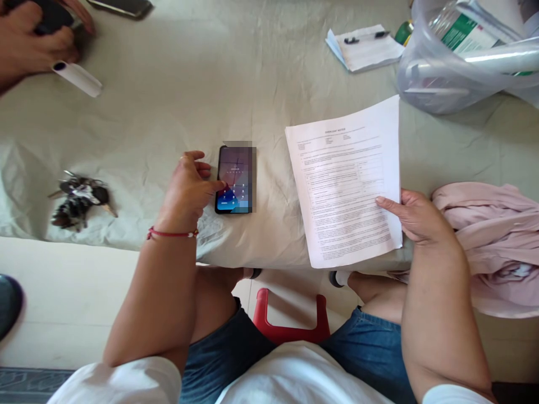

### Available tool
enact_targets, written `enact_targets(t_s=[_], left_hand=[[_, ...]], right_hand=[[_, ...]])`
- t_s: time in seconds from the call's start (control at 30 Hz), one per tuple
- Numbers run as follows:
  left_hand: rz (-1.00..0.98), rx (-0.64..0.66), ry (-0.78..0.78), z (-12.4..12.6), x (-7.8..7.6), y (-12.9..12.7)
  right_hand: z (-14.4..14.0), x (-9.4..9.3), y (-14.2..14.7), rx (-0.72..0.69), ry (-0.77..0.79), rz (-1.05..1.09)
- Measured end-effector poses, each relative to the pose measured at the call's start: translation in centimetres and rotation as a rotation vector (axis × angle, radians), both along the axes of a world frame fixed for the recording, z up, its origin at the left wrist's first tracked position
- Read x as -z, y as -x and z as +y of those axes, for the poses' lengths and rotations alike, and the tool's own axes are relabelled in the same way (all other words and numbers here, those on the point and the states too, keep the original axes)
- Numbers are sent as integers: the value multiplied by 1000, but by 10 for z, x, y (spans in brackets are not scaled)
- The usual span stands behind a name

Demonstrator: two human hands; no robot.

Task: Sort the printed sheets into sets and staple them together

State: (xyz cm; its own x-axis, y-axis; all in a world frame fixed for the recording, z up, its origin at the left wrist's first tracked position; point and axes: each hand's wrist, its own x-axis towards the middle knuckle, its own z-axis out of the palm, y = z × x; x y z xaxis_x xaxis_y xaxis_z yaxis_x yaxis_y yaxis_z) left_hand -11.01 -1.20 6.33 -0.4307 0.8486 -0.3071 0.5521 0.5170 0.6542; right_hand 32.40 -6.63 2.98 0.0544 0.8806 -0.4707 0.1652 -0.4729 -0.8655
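Note:
A smartphone (233, 180) lies face up on the cloth-covered table, its lit screen showing a number keypad. My left hand (190, 182) is beside the phone's left edge, the thumb reaching onto the screen and the other fingers apart and bent; it holds nothing. In my right hand (421, 216) are sheets of printed paper (345, 185), pinched at their right edge with the thumb on top and the fingers underneath. The pages tilt slightly over the table's near edge.
Keys (82, 199) lie at left. Another person's hands (37, 42) hold a dark object near a white roll (78, 77) and another phone (122, 7). A notepad (366, 47), plastic bag (446, 84) and pink cloth (492, 241) are at right. A red stool (290, 334) stands below.

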Motion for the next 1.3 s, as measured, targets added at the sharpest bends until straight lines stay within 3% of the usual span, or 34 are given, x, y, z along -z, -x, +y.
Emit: enact_targets(t_s=[0.27, 0.9, 1.3], left_hand=[[53, 34, 24, -2, -2, 1], [126, 36, 47, -5, -6, -2], [141, 51, 15, -3, 3, 3]], right_hand=[[0, 0, -1, 2, -4, 2], [3, 22, -11, 24, -79, 52], [3, 20, -12, 18, -51, 43]])
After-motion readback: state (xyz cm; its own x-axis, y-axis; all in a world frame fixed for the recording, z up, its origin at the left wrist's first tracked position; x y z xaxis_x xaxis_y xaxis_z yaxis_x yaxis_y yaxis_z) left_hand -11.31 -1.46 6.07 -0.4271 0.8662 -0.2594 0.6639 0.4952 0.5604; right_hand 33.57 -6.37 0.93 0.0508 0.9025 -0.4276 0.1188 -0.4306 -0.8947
